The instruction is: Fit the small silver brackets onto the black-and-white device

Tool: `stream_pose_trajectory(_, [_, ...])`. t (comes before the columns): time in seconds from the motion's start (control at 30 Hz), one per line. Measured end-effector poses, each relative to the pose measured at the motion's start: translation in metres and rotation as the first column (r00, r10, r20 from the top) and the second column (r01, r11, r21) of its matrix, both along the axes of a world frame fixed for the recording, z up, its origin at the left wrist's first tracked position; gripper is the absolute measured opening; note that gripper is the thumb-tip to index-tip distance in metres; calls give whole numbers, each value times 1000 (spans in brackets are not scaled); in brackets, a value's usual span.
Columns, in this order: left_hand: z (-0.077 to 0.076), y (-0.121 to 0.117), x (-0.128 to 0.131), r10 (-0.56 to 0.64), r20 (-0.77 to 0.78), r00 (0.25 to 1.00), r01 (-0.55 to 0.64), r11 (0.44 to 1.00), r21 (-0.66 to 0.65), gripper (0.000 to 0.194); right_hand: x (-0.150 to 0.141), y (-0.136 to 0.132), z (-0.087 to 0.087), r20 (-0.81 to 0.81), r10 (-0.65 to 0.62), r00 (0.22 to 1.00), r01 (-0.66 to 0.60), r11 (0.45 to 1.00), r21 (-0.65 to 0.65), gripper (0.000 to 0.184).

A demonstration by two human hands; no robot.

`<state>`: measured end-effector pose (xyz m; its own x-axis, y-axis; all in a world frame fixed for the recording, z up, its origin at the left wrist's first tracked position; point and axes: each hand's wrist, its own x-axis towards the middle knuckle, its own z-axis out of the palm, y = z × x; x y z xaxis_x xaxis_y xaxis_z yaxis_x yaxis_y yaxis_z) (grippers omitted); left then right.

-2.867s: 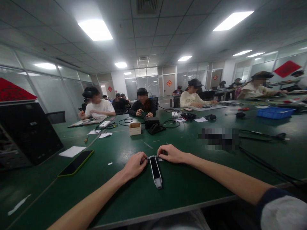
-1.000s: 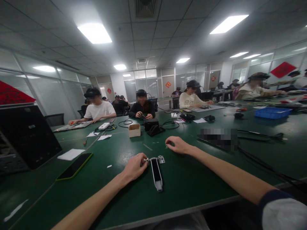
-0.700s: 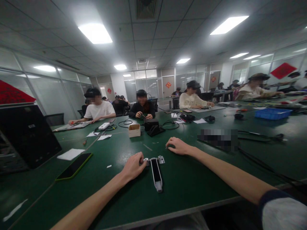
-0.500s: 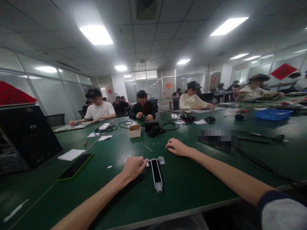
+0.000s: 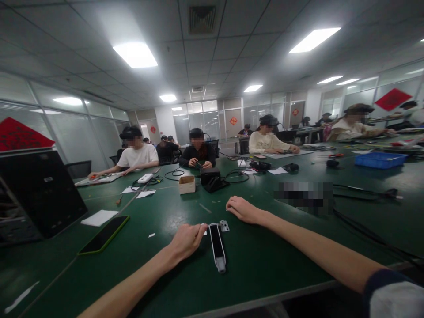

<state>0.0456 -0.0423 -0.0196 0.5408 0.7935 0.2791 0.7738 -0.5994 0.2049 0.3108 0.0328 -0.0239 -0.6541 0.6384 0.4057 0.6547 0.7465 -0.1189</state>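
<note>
On the green table in front of me lies a long, narrow device (image 5: pixel 217 247) with a black face, a pale rim and a grey tapered end toward me. A small metal plate with holes (image 5: pixel 224 226) sticks out at its far right corner. My left hand (image 5: pixel 188 240) is closed at the far left corner, thumb and fingers pinched over a matching pale plate (image 5: pixel 205 232) that is mostly hidden. My right hand (image 5: pixel 244 209) rests on the table beyond the device, apart from it, with fingers loosely bent and nothing visible in them.
At left lie a green-edged phone (image 5: pixel 104 235) and white paper (image 5: pixel 99 217), beside a black computer case (image 5: pixel 43 190). Farther off stand a small cardboard box (image 5: pixel 187 185) and a black device (image 5: pixel 210 177). Cables (image 5: pixel 364 190) and a blue tray (image 5: pixel 380 160) lie right. Several people sit around.
My left hand has shifted slightly, its fingers now bunched closer over the left plate. My right hand's fingers have drawn closer together. The view has tilted up a little.
</note>
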Motion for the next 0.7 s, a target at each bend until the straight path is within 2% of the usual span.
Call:
stream_pose_trajectory(0.17, [-1, -4, 3, -29, 35, 999, 28, 999, 42, 42, -26, -34, 13, -51, 143, 988, -140, 988, 58, 18])
stream_pose_trajectory(0.37, [-2, -6, 5, -86, 220, 972, 57, 989, 134, 21, -49, -66, 16, -52, 310, 949, -299, 943, 148, 16])
stream_pose_trajectory(0.7, [2, -8, 8, -43, 375, 926, 92, 989, -114, 11, -49, -62, 8, -128, 359, 925, -342, 930, 133, 15])
